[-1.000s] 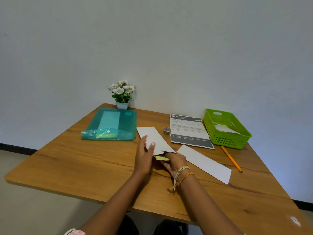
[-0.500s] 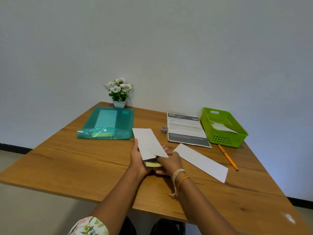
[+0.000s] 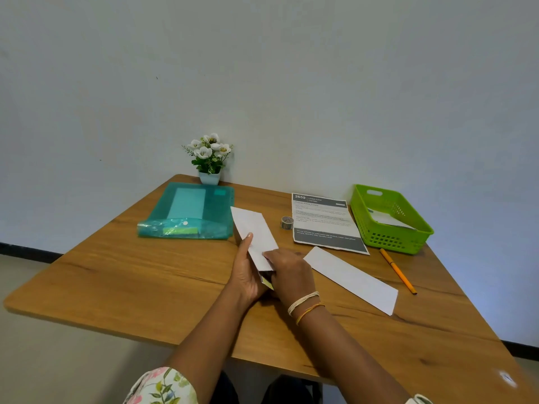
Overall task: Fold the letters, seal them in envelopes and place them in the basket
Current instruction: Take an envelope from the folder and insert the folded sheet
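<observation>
The left hand [image 3: 248, 272] grips the white envelope [image 3: 255, 234] by its near-left edge; its long axis runs away from the person, leaning left. The right hand [image 3: 288, 272] pinches the near, open end, where a folded letter [image 3: 267, 282] pokes out. The green basket [image 3: 390, 220] sits far right on the table [image 3: 145, 281], nearer the right hand.

Beyond your right hand [image 3: 288, 272], up and to its right, lies a printed sheet [image 3: 325, 221]. You can read the number "2659" in white on the dark band across its top. The words beside that number, the lines of body text and the white print on the dark band at its foot are too small and blurred for you to make out. Nothing else near your hands carries writing you can read.
</observation>
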Demonstrator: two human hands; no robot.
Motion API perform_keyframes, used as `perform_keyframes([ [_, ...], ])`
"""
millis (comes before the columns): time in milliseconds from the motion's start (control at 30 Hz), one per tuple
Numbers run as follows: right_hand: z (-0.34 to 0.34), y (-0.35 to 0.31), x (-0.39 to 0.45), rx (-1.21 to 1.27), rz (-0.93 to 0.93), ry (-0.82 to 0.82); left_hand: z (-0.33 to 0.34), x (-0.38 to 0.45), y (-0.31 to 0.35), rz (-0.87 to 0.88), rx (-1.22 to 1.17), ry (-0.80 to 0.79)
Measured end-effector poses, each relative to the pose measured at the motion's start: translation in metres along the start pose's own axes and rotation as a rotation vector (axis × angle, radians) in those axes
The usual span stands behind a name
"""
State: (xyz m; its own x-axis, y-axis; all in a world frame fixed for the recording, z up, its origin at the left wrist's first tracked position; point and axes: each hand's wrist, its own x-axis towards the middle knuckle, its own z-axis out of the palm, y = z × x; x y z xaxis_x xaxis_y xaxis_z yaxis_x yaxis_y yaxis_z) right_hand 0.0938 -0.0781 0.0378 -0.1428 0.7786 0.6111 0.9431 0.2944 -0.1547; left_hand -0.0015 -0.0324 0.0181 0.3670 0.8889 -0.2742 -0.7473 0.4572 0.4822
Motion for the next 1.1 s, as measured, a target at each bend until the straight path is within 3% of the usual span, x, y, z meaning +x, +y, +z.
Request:
perform_keyframes([
  [200, -0.006, 0.006, 0.001, -0.010, -0.021, 0.102, 0.004, -0.004, -0.003, 0.021, -0.037, -0.042],
  [333, -0.007, 0.007, 0.001, 0.028, 0.008, 0.070, 0.005, -0.005, -0.003, 0.030, -0.050, -0.058],
  [567, -0.039, 0.016, 0.003, 0.547, 0.317, -0.151, 0.005, 0.005, 0.007, 0.014, -0.085, -0.028],
  [633, -0.040, 0.045, 0.007, 0.450, 0.488, -0.168, 0.007, 0.010, 0.011, -0.039, -0.093, -0.019],
  [800, -0.039, 0.120, -0.001, -0.093, 0.790, -0.500, 0.016, 0.024, 0.013, -0.094, -0.061, 0.007],
  [967, -0.034, 0.146, -0.012, -0.194, 0.801, -0.634, 0.018, 0.031, 0.019, -0.100, -0.034, -0.022],
  [1100, -0.038, 0.137, -0.005, -0.052, 0.787, -0.644, 0.012, 0.032, 0.018, -0.157, -0.092, -0.038],
])
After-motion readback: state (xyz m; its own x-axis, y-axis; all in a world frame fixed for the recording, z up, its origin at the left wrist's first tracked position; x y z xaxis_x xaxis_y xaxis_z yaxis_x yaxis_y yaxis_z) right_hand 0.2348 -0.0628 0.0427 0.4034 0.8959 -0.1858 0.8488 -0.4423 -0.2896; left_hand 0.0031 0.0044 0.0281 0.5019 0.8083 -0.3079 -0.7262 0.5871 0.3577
